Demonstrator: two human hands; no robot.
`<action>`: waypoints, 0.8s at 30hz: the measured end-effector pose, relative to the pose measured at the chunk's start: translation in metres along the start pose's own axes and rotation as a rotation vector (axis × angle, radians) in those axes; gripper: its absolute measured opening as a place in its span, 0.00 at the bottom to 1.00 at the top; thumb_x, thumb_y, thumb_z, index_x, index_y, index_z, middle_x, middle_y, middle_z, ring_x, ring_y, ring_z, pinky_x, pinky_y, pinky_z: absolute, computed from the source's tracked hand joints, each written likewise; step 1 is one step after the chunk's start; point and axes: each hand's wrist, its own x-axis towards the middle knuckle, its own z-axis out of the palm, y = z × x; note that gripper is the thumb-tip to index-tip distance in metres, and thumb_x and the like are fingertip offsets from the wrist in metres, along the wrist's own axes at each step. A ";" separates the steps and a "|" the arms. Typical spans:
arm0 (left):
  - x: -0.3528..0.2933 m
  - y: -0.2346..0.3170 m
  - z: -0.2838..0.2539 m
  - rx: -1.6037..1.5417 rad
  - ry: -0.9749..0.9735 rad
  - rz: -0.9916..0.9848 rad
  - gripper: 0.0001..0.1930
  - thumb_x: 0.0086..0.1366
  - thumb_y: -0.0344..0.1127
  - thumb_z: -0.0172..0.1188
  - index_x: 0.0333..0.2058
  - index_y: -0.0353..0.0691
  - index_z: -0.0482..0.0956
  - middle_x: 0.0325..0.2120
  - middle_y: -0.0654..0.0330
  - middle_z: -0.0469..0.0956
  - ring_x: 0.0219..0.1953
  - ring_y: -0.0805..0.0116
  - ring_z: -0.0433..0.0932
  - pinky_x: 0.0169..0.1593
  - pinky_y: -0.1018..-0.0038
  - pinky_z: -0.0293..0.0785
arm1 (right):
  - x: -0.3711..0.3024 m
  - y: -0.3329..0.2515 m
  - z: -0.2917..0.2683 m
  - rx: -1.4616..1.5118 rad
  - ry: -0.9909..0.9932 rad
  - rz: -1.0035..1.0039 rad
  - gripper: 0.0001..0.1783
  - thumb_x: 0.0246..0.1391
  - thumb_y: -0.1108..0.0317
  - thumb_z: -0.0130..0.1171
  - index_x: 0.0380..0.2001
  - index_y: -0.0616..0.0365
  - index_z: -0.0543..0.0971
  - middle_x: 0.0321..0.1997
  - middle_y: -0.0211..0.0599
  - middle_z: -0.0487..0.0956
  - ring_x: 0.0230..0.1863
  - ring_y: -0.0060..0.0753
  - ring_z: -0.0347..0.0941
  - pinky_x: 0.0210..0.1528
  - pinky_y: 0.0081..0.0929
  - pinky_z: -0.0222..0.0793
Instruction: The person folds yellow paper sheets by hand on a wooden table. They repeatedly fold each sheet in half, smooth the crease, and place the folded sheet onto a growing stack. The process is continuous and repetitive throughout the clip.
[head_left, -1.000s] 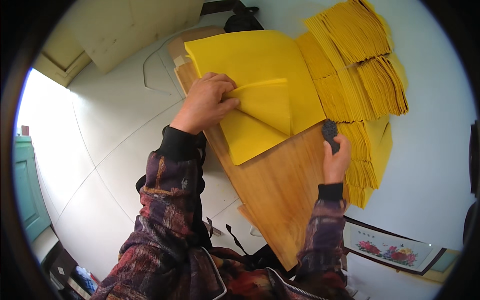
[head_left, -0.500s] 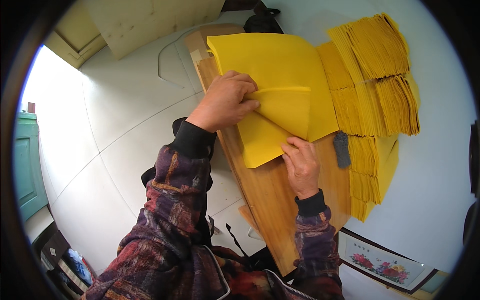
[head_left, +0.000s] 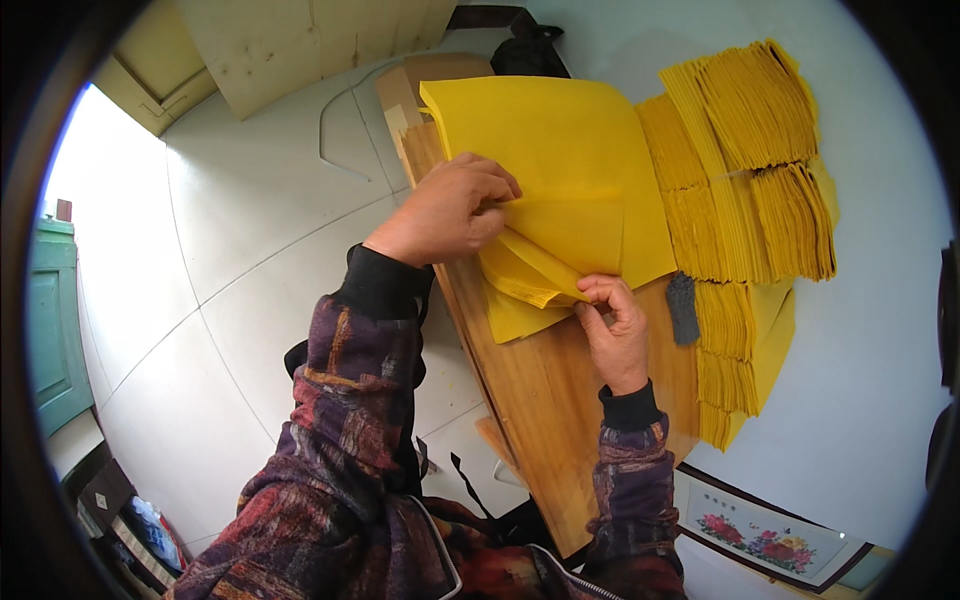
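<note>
A partly folded yellow paper sheet (head_left: pixel 575 235) lies over a stack of large yellow paper sheets (head_left: pixel 545 130) on the wooden table. My left hand (head_left: pixel 450 210) pinches its left corner, fingers bent and pressed together; the thumb's grip is partly hidden. At the near edge, my right hand (head_left: pixel 615 335) has thumb and fingers closed on the raised fold. Between the two hands the paper bulges, with a gathered edge showing several layers. A grey piece of cloth or sponge (head_left: pixel 683 308) rests right of my right hand.
Several bundles of folded yellow paper (head_left: pixel 755 105) stand along the right side, against the pale wall. Bare wood shows on the table (head_left: pixel 560 420) nearest me. A cardboard box (head_left: pixel 400 90) sits past the table's far left end. Floor tiles (head_left: pixel 270 250) extend to the left.
My right hand has pinched the near edge and raised it into a layered fold. My left hand still grips the left corner, slightly lower in the picture.
</note>
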 end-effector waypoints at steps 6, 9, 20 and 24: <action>-0.006 0.000 -0.012 -0.136 -0.138 -0.089 0.12 0.50 0.28 0.56 0.35 0.31 0.79 0.47 0.56 0.76 0.53 0.56 0.70 0.54 0.68 0.70 | -0.001 0.006 -0.001 0.080 -0.004 0.055 0.04 0.56 0.80 0.59 0.35 0.62 0.76 0.44 0.27 0.75 0.35 0.14 0.69 0.39 0.15 0.66; -0.004 0.003 -0.005 0.059 -0.078 0.036 0.10 0.51 0.28 0.59 0.33 0.31 0.80 0.44 0.56 0.78 0.50 0.56 0.71 0.54 0.68 0.70 | -0.002 0.008 -0.001 0.068 -0.001 0.054 0.05 0.56 0.79 0.60 0.37 0.62 0.76 0.43 0.27 0.75 0.35 0.15 0.69 0.39 0.15 0.67; 0.005 0.006 0.015 0.203 0.094 -0.045 0.09 0.56 0.32 0.62 0.30 0.30 0.80 0.37 0.54 0.80 0.43 0.53 0.73 0.49 0.65 0.70 | -0.009 -0.005 0.014 -0.181 0.263 -0.105 0.25 0.47 0.77 0.66 0.50 0.56 0.73 0.64 0.46 0.63 0.60 0.42 0.63 0.50 0.31 0.68; 0.004 0.006 0.016 0.199 0.102 -0.050 0.09 0.56 0.32 0.62 0.30 0.30 0.80 0.37 0.54 0.80 0.44 0.53 0.73 0.49 0.65 0.70 | -0.007 -0.001 0.012 -0.344 0.197 -0.200 0.18 0.47 0.78 0.65 0.43 0.56 0.77 0.67 0.50 0.60 0.63 0.48 0.60 0.58 0.38 0.63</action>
